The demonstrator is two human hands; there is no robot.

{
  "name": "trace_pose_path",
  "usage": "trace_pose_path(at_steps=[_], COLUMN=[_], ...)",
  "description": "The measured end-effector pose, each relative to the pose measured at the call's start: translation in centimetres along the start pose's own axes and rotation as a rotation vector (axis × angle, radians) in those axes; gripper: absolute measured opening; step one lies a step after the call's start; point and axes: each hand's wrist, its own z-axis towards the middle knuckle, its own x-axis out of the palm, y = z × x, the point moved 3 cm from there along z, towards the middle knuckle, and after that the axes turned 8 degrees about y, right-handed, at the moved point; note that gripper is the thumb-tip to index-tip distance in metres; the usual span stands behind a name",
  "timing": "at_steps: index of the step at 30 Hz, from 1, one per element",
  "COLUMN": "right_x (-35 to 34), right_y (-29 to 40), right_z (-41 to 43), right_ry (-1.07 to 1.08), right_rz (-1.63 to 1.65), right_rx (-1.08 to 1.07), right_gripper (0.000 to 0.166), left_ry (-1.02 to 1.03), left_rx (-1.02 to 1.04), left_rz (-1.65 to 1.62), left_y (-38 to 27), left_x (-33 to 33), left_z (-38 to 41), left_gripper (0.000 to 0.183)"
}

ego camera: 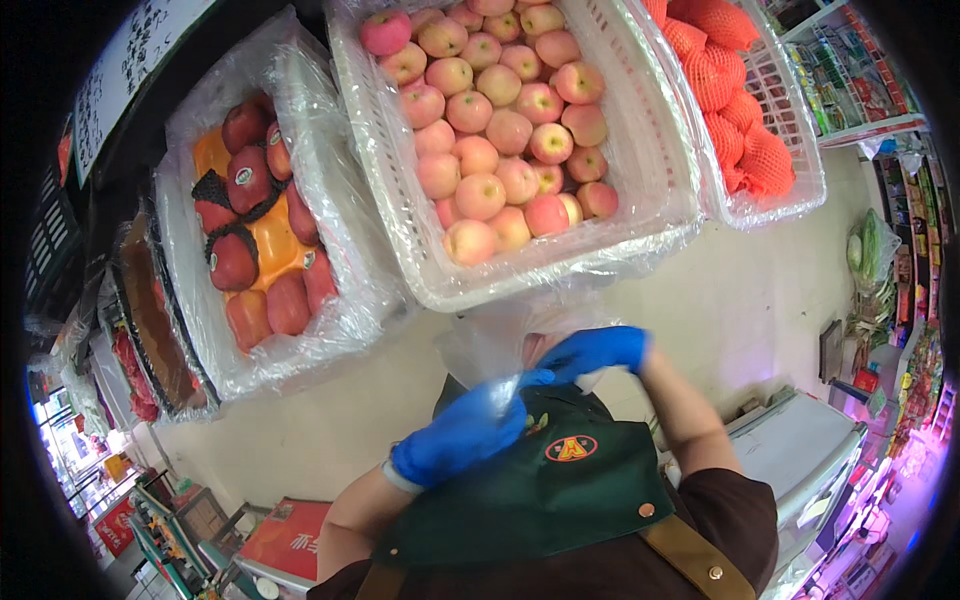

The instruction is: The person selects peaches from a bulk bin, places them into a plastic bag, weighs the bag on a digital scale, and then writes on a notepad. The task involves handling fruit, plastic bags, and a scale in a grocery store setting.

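Observation:
Both of my hands are in blue gloves in front of the dark green apron (540, 487). A clear plastic bag (480, 349) hangs between them, just below the near rim of the apple basket. My left hand (465, 435) grips the bag near its lower edge. The blurred fingers of my right hand (596, 354) pinch the bag's other side, beside the left fingertips. Something reddish (534, 345) shows by the right fingers, too unclear to name. Beyond the hands is a white plastic basket (442, 289) lined with clear film, holding many pink-yellow apples (510, 131).
To the left stands a film-lined box (187, 330) of dark red apples (247, 180), some in black foam nets, on an orange tray (274, 236). A basket (814, 187) at right holds fruit in red foam nets (724, 82). A white chest (795, 442) and shelves line the right.

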Motion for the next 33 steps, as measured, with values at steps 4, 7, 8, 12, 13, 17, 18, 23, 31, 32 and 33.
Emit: trace_pose_path(at_steps=[4, 7, 8, 12, 13, 17, 18, 23, 31, 32, 33], right_x=[-8.8, -18.3, -21.0, -26.9, -27.4, -28.0, -28.0, -28.1, -21.6, -19.0, -16.2], right_y=[13.9, 16.2, 14.9, 10.9, 10.3, 10.2, 10.2, 9.5, 15.2, 16.6, 17.7], right_z=[-8.0, -5.5, -4.4, -1.2, -0.6, 0.3, 0.4, -0.2, -5.4, -6.6, -8.0], right_ry=[-0.827, -0.962, -0.926, -0.597, -0.607, -0.563, -0.559, -0.609, -1.012, -1.086, -1.03], right_rz=[-0.249, -1.373, -1.587, -1.761, -1.72, -1.706, -1.713, -1.755, -1.425, -1.209, -1.078], right_rx=[0.064, 0.298, 0.396, 0.975, 1.029, 1.111, 1.119, 1.05, 0.238, 0.088, 0.037], right_gripper=[0.036, 0.053, 0.057, 0.073, 0.077, 0.077, 0.076, 0.077, 0.071, 0.071, 0.075], left_ry=[0.076, 0.098, 0.108, 0.136, 0.176, 0.236, 0.234, 0.233, -0.022, -0.065, -0.1], left_rx=[-0.013, -0.106, -0.129, -0.153, -0.128, -0.1, -0.101, -0.09, 0.093, 0.096, 0.1], left_rz=[-0.278, -0.264, -0.273, -0.286, -0.301, -0.333, -0.318, -0.266, -0.015, -0.088, -0.161], left_y=[5.3, 5.1, 5.1, 5.4, 5.9, 6.4, 6.6, 6.5, 3.0, 3.3, 3.6], left_x=[-2.9, -3.9, -4.3, -5.5, -5.8, -7.0, -7.3, -6.7, -5.5, -5.1, -4.9], left_z=[2.5, 3.3, 3.6, 3.9, 4.0, 4.5, 4.5, 4.8, 4.3, 4.1, 4.0], left_gripper=[0.047, 0.048, 0.048, 0.05, 0.052, 0.056, 0.055, 0.043, 0.033, 0.034, 0.035])
